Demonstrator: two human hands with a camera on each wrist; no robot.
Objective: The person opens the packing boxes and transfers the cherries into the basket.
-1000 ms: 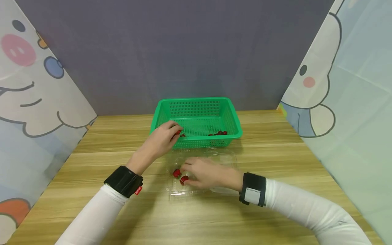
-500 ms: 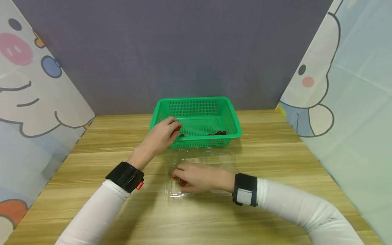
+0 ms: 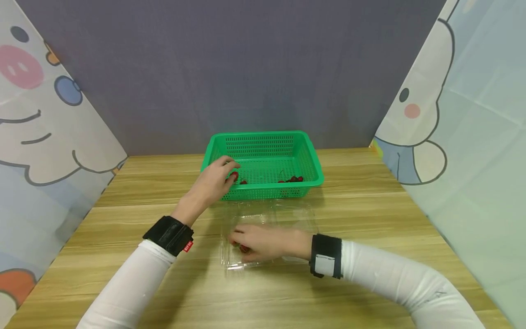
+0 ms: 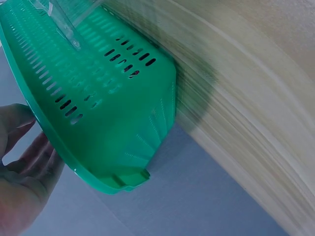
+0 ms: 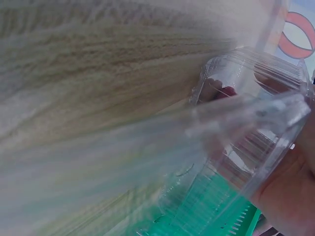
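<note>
My left hand [image 3: 212,179] reaches over the near left corner of the green plastic basket [image 3: 263,186], with a red cherry [image 3: 234,176] between thumb and fingers. In the left wrist view its fingers [image 4: 37,157] pass behind the basket rim. My right hand [image 3: 263,242] is down in the clear plastic box [image 3: 235,266] in front of the basket. Its fingers and thumb curl round the cherries [image 3: 244,249] there and mostly hide them. Through the clear wall in the right wrist view, a red cherry [image 5: 227,92] shows by the fingertips.
More cherries [image 3: 295,179] lie inside the basket along its near wall, one with a long stem. The box's clear lid [image 3: 297,219] lies opened out to the right. All stands on a wooden table [image 3: 370,201] before a grey partition [image 3: 255,68].
My right hand has moved left and down over the cherries in the box, covering most of them. My left hand has shifted slightly left with its cherry, and its fingers have spread a little.
</note>
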